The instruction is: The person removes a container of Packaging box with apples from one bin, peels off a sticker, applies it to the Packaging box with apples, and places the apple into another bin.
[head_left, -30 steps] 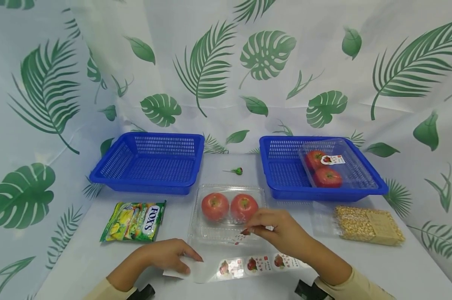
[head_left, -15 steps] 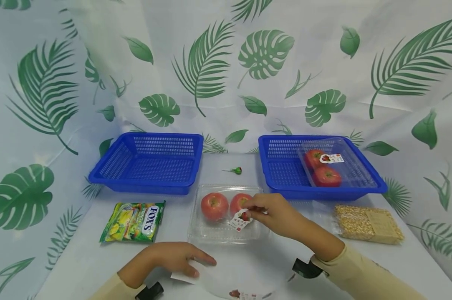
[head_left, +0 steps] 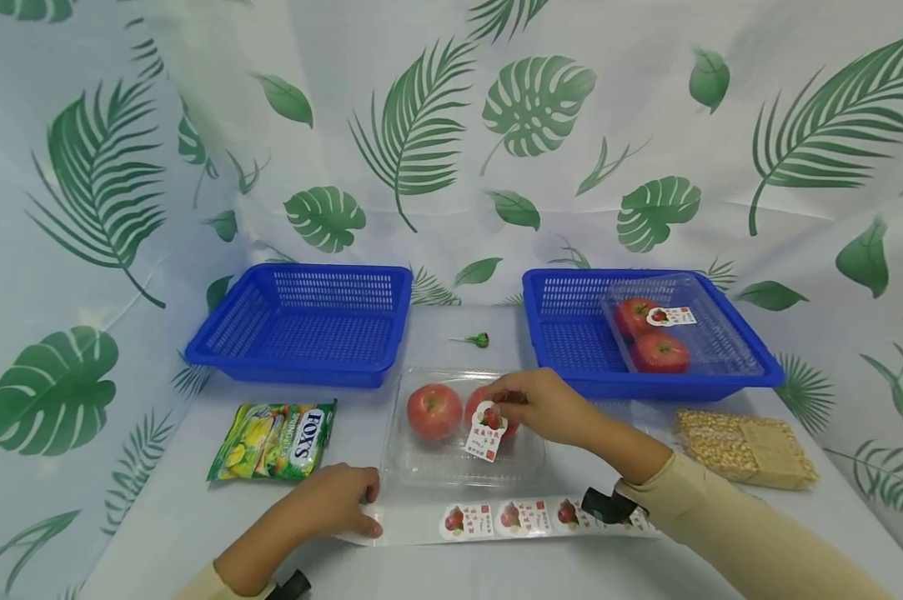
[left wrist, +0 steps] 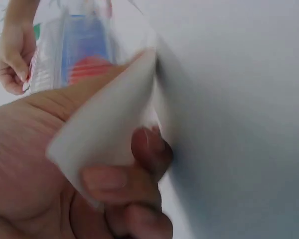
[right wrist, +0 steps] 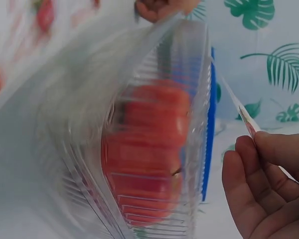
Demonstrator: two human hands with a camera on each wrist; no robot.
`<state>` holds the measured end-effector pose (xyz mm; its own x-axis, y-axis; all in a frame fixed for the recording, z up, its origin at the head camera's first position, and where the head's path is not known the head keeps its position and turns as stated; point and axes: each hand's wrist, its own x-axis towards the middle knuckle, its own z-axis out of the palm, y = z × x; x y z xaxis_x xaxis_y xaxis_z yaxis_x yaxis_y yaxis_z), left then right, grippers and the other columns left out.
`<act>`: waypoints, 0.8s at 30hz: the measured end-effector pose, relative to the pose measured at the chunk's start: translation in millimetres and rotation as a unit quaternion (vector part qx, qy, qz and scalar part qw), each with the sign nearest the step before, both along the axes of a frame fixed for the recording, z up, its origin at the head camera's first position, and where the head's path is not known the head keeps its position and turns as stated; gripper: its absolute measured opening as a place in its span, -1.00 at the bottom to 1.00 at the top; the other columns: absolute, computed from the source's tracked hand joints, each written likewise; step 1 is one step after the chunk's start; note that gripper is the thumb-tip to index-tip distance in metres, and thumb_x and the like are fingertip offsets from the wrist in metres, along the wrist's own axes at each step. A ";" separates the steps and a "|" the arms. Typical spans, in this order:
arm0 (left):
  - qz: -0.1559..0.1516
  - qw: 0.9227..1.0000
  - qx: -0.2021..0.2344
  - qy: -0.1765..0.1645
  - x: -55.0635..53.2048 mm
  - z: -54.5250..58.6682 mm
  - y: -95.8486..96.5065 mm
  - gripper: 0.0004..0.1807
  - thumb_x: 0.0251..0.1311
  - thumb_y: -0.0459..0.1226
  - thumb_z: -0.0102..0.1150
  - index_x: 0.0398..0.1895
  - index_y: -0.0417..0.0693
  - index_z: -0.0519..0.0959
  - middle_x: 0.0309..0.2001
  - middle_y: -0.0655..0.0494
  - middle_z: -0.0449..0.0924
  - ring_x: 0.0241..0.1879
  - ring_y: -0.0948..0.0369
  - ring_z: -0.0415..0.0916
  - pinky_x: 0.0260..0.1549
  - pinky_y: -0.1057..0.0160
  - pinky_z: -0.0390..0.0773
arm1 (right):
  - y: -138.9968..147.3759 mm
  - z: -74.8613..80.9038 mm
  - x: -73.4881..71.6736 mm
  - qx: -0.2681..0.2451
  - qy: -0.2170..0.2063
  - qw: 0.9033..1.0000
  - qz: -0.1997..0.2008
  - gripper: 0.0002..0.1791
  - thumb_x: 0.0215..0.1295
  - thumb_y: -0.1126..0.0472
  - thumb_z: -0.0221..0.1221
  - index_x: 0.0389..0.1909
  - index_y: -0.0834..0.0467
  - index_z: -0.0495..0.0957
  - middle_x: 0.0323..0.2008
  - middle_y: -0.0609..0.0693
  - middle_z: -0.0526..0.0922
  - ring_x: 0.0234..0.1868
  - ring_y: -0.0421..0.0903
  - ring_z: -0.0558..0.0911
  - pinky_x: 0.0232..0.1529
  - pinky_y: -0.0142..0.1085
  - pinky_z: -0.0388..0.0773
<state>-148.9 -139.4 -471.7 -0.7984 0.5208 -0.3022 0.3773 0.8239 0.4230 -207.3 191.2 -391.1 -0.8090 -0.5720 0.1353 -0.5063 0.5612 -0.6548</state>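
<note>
My right hand [head_left: 547, 407] pinches a die-cut apple sticker [head_left: 484, 440] by its top, above the front of a clear plastic box [head_left: 459, 471]. Two red apples [head_left: 433, 412] lie side by side in that box; the sticker and hand partly cover the right one. In the right wrist view the sticker [right wrist: 246, 118] appears edge-on between thumb and fingers. My left hand [head_left: 333, 503] grips the bare end of a white backing strip [head_left: 409, 523] with its thumb and fingers. More apple stickers [head_left: 524, 517] run along the strip to the right, under my right forearm.
Behind the box stand two blue baskets, the left one [head_left: 301, 373] and the right one [head_left: 571, 387]. A labelled clear box of apples [head_left: 721, 354] leans in the right basket. A FOX'S candy bag [head_left: 273, 442], a bag of corn kernels [head_left: 747, 450] and a small flower [head_left: 479, 340] lie around.
My right hand has moved slightly up with the sticker, which has turned face-on. The strip, first flat, then drooping at the front edge, now lies straight again. My left hand has shifted left.
</note>
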 end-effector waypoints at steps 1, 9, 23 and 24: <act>0.004 1.000 -0.001 0.008 0.1 -0.2 0.4 -0.64 -0.13 0.05 0.50 -0.40 0.22 0.50 -0.53 0.38 0.44 -0.50 0.27 0.32 -0.48 0.21 0.36 | -0.7 -0.4 -2.4 0.000 -0.008 1.000 -0.004 -0.77 0.27 0.30 0.27 -0.06 0.10 0.69 -0.28 -0.18 0.68 -0.33 -0.19 0.59 -0.35 -0.33 0.61; -0.060 0.995 0.076 -0.004 -7.6 -11.2 -2.7 -0.76 0.01 -0.06 0.44 -0.24 0.27 0.63 -0.45 0.46 0.47 -0.44 0.42 0.38 -0.41 0.32 0.45 | -3.2 -7.5 -17.0 -0.010 -0.024 0.999 -0.021 -0.84 0.27 0.29 0.27 -0.16 0.04 0.69 -0.35 -0.18 0.65 -0.34 -0.14 0.55 -0.36 -0.30 0.58; -0.056 0.997 0.056 -0.003 -0.3 -6.1 -7.0 -0.65 0.01 0.08 0.38 -0.13 0.25 0.63 -0.34 0.48 0.53 -0.33 0.43 0.44 -0.28 0.24 0.53 | -10.7 -8.0 -29.5 -0.026 -0.079 0.996 -0.030 -0.82 0.29 0.33 0.24 -0.11 0.12 0.66 -0.28 -0.08 0.65 -0.27 -0.10 0.61 -0.24 -0.28 0.64; -0.054 0.997 0.051 0.000 0.8 -1.8 -8.3 -0.64 0.03 0.10 0.36 -0.12 0.24 0.64 -0.34 0.47 0.53 -0.33 0.43 0.45 -0.28 0.23 0.54 | -10.8 -7.8 -30.1 -0.028 -0.078 0.996 -0.030 -0.82 0.29 0.33 0.24 -0.11 0.13 0.66 -0.28 -0.07 0.65 -0.27 -0.09 0.61 -0.24 -0.28 0.64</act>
<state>-148.1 -147.6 -473.5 -0.7362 0.6318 -0.2426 0.4619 0.7311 0.5022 -237.4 180.5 -398.8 -0.8549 -0.5175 0.0356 -0.3628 0.5475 -0.7541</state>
